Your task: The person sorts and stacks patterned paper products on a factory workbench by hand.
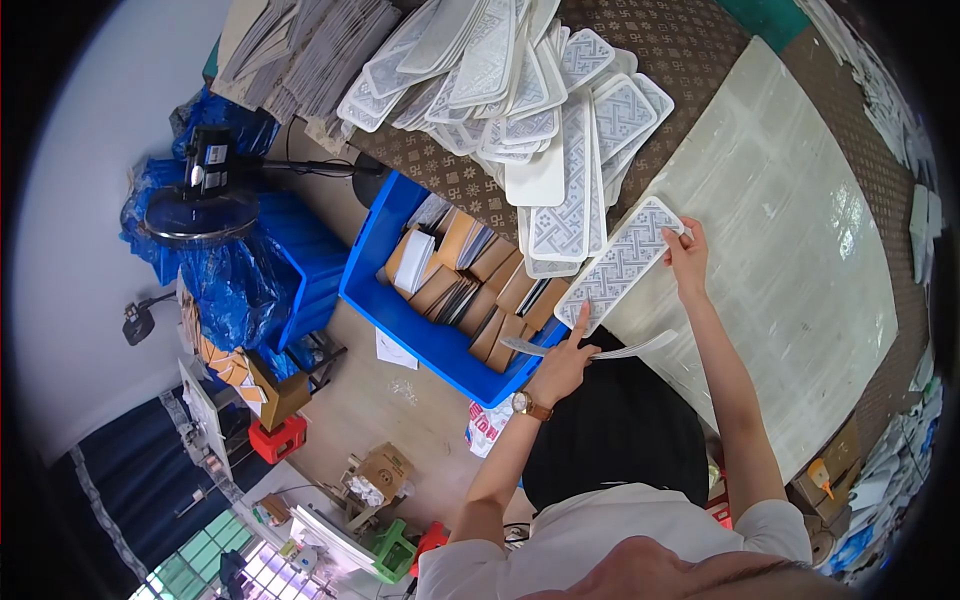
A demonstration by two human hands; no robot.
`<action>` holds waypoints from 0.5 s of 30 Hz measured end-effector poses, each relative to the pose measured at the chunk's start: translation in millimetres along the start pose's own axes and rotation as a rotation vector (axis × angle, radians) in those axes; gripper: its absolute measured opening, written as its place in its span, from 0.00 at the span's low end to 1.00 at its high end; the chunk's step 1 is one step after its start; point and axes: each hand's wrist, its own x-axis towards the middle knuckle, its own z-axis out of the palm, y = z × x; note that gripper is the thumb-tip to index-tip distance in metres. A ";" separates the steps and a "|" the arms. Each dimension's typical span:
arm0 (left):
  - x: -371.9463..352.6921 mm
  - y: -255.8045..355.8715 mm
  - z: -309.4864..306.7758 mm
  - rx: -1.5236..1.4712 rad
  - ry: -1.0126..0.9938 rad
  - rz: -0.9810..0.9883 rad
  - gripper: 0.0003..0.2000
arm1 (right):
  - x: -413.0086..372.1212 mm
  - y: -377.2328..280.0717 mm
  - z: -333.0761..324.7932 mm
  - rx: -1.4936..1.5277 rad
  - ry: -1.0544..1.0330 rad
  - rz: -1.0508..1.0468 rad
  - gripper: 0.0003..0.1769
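Observation:
A long rounded card (622, 262) with a grey-blue woven pattern and white border lies slantwise at the edge of the pale sheet. My right hand (687, 258) pinches its upper right end between thumb and fingers. My left hand (563, 368), with a watch on the wrist, has its index finger stretched onto the card's lower end. A narrow curved strip (640, 347), perhaps a similar card seen edge-on, is gripped in the left hand's other fingers. Beside the card, a loose heap of matching patterned cards (565, 190) spreads over the brown table cover.
A blue crate (430, 345) of brown cardboard pieces and card bundles stands left of my lap. The pale sheet (790, 220) covers the table to the right. Grey stacks (325, 60) lie at the far left of the table. A fan (205, 190) stands near blue plastic bags.

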 end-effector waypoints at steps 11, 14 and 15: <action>8.5 -22.4 -2.2 -0.067 -0.093 0.023 0.11 | 7.3 14.1 -1.3 -0.582 0.221 -0.377 0.17; 11.5 -25.8 -7.2 -0.107 -0.150 0.000 0.11 | 6.4 7.1 -0.6 -0.944 0.318 -0.768 0.21; 12.1 -27.1 -8.0 -0.111 -0.151 -0.003 0.11 | 6.1 8.5 0.6 -0.947 0.314 -0.766 0.21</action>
